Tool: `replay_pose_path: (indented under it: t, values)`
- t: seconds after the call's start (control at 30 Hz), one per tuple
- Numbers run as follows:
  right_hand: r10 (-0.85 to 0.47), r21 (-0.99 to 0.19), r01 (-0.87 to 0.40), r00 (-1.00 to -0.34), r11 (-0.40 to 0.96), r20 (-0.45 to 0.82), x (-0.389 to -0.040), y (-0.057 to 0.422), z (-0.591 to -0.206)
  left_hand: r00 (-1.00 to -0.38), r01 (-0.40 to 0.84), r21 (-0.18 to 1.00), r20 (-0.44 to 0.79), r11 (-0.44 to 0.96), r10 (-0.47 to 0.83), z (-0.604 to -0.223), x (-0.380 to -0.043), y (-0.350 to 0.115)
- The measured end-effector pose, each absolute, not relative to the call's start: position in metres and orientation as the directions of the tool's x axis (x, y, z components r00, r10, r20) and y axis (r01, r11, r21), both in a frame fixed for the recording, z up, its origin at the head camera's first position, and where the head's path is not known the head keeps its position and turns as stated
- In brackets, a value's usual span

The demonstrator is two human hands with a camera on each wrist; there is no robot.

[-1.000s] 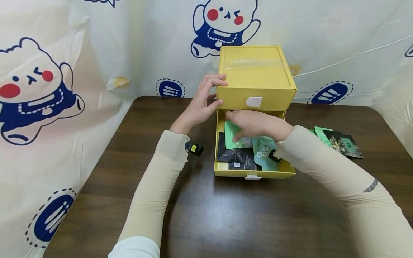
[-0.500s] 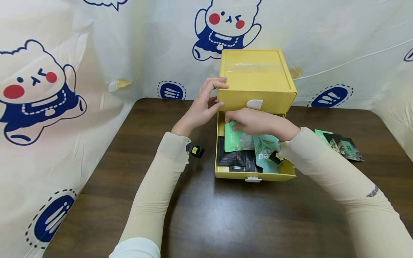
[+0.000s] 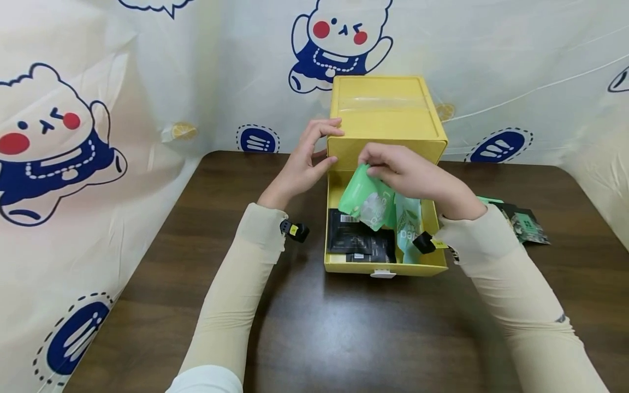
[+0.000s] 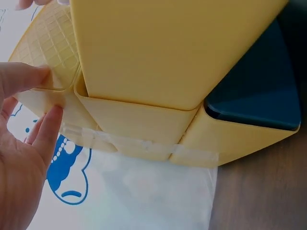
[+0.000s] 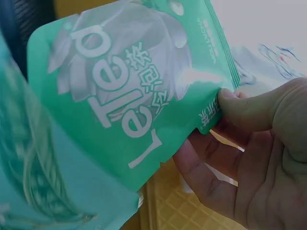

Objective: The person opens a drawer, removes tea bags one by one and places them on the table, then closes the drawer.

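Note:
My right hand (image 3: 410, 172) pinches a green tea sachet (image 3: 371, 204) by one corner, between thumb and fingers. The sachet hangs tilted over the pulled-out lower drawer (image 3: 383, 268) of a yellow drawer box (image 3: 385, 109). In the right wrist view the green tea sachet (image 5: 158, 110) shows the print "LeTea" and a tea-leaf picture. My left hand (image 3: 304, 164) rests against the box's upper left side, fingertips on the top edge and thumb lower down. Inside the drawer lie black sachets (image 3: 346, 234) on the left and a pale teal tea sachet (image 3: 409, 224) on the right.
Several green and black sachets (image 3: 528, 226) lie on the brown wooden table (image 3: 314, 338) right of the box. A printed white cloth (image 3: 491, 65) hangs behind. In the left wrist view, a dark surface (image 4: 261, 86) shows inside the drawer.
My right hand has lifted the green sachet up out of the drawer, tilting it and uncovering more of the black sachets. My left hand stays on the box.

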State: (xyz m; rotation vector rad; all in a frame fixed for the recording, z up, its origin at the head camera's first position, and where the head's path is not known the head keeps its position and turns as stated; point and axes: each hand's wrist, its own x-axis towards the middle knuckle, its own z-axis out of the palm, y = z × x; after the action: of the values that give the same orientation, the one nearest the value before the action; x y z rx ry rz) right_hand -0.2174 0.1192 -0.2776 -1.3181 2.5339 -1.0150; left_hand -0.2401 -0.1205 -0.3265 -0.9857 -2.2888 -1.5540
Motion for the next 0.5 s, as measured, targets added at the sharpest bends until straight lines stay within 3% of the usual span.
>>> replay_pose_path:
  t: [0.23, 0.37, 0.5]
  values:
    - [-0.586, -0.801, -0.465, -0.789, 0.377, 0.182, -0.208, 0.137, -0.272, -0.779, 0.603, 0.757, 0.492, 0.252, 0.388, -0.323, -0.237, -0.123]
    - [-0.502, -0.846, -0.435, -0.829, 0.307, 0.244, -0.203, 0.151, -0.273, -0.781, 0.610, 0.740, 0.502, 0.283, 0.372, -0.320, -0.233, -0.122]
    - [-0.394, -0.913, -0.384, -0.867, 0.140, 0.304, -0.199, 0.162, -0.276, -0.784, 0.615, 0.720, 0.515, 0.322, 0.345, -0.319, -0.229, -0.120]
